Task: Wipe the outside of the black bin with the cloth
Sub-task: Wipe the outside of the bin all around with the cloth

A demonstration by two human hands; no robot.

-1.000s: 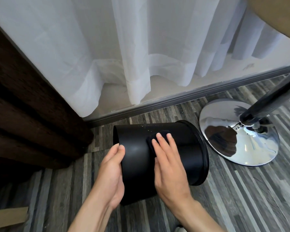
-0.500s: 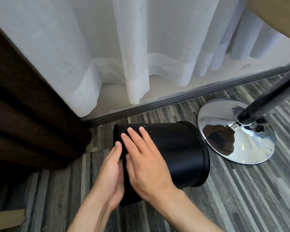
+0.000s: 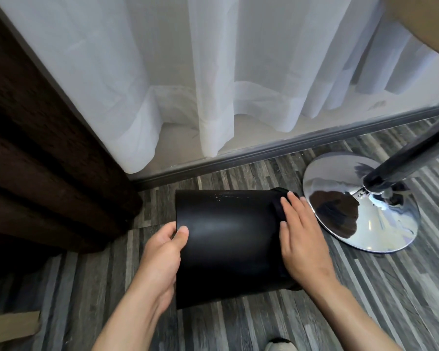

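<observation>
A: Bin status?

B: Smooth black cylindrical plastic bin lay on its side on the grey striped wood-look floor, near the far edge by the grey skirting strip. Base end pointed left, rim end right.

A: Hands?

B: Left hand was clamped on the bin's left end, thumb on the side wall, fingers hidden round the base edge. Right hand lay flat, fingers together, pressing a dark cloth onto the bin wall at the right end, by the rim. Cloth was mostly covered, only a bit showed past the fingertips, colour hard to split from the bin.

A: Surface cond.?

B: A few pale specks on the upper side of the bin, far from the cloth. Can't tell if wet or dust.

A: Surroundings?

B: Round chrome pedestal base w/ a dark pole just beside the bin's right end, not clearly touching. White sheer curtain hung behind, dark brown heavy curtain at left. Cardboard piece at the floor's near-left corner.
</observation>
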